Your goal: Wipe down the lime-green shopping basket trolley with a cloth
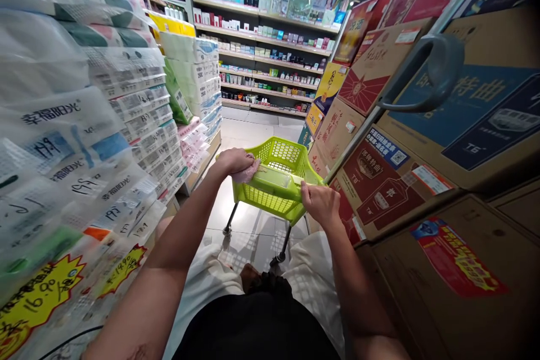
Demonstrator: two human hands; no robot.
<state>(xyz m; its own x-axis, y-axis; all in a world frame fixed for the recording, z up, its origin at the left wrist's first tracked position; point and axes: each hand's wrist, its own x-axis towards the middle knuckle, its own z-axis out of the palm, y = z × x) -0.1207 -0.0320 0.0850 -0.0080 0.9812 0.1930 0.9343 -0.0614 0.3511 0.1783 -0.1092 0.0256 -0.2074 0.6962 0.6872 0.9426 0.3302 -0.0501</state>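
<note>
In the middle of the head view stands a lime-green plastic shopping cart on thin metal legs with wheels. Its basket has perforated sides, and I see nothing inside the part that shows. My left hand is closed at the left end of the cart's handle, with a crumpled pinkish cloth pressed under the fingers against it. The right end of the handle is wrapped by my right hand. Both arms reach forward and down.
Stacked white tissue packs line the left side, with yellow price signs low down. Cardboard boxes pile up on the right, where a metal pole with a grey hook slants across. Stocked shelves span the far end of the tiled aisle.
</note>
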